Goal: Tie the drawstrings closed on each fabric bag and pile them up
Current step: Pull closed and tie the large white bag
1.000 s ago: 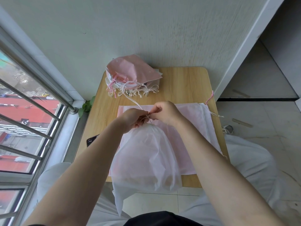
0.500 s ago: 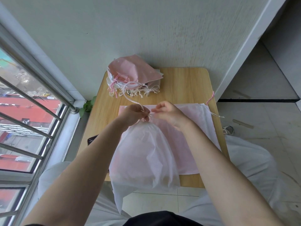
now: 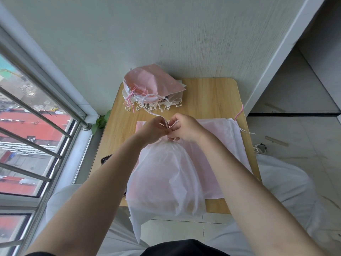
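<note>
Against a pale wall stood a small wooden table, with a barred window on the person's left. Both hands met over the table's middle: the left hand and the right hand had their fingers curled, pinching the white drawstring at the gathered neck of a translucent white bag. That bag hung over the near table edge, lying on flat pink and white bags spread beneath. A pile of tied bags, pink on top, sat at the far left corner. A dark phone showed partly beside the left forearm.
</note>
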Available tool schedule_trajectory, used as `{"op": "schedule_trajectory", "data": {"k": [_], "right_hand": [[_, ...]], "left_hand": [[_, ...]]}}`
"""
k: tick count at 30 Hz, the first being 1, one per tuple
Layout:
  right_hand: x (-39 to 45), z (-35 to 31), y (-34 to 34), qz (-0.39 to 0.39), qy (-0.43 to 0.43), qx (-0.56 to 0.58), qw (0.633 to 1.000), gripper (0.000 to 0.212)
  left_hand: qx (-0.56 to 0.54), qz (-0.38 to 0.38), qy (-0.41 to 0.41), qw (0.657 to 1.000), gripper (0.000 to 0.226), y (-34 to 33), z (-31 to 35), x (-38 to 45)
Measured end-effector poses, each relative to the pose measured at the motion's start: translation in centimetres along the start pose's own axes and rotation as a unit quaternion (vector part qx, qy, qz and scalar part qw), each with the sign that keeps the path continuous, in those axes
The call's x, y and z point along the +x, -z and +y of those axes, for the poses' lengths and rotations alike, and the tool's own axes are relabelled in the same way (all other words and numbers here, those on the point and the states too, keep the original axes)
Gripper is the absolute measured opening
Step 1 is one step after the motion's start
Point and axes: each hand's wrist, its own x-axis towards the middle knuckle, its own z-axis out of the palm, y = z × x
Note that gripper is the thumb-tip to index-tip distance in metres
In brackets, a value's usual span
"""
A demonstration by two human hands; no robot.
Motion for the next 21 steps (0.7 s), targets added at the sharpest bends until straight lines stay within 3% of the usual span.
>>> {"op": "schedule_trajectory", "data": {"k": [5,12,15,21], "right_hand": [[0.2,0.0,0.5,-0.001,-0.008,-0.072,0.997,0.032],[0.0,0.6,0.0,0.068,0.033,-0.052,0.996,0.028],[0.1,0.9,-0.2,0.093,0.043,-0.058,0.993,0.024],[0.3,0.7,-0.4,0.107,0.059,-0.092,0.988,0.028]], "left_hand": [[-0.029,0.007,0.021,0.999,0.020,-0.5,-0.4,-0.1],[-0.138,0.060,0.049,0.987,0.017,-0.3,-0.3,-0.7],[-0.094,0.055,0.062,0.992,0.019,0.2,-0.3,-0.5],[0.038,-0.042,0.042,0.997,0.014,1.2,0.5,-0.4]]}}
